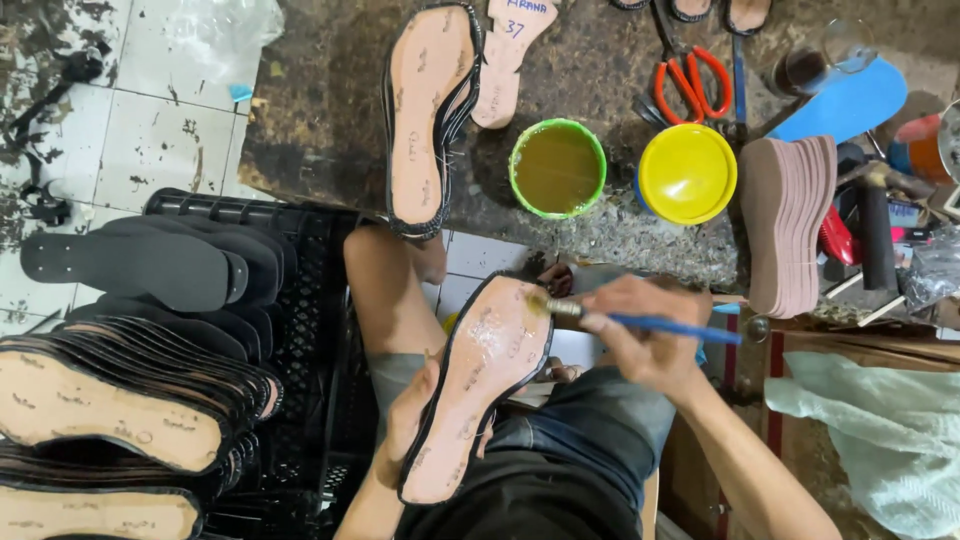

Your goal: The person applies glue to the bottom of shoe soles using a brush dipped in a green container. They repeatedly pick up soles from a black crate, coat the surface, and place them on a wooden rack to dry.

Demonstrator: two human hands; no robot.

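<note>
Left grip (405, 425) holds sole (480, 385); right grip (645, 335) holds brush (640, 322). Glue tub (557, 168), yellow lid (687, 173) beyond on surface (330, 110); crate (310, 330) left.

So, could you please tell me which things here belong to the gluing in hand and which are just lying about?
In use:
- left hand holding the sole
- right hand holding the blue-handled brush
- green tub of yellowish liquid
- stacked soles on the black crate

Lying about:
- orange scissors
- yellow lid
- stack of tan insoles
- blue insole
</note>
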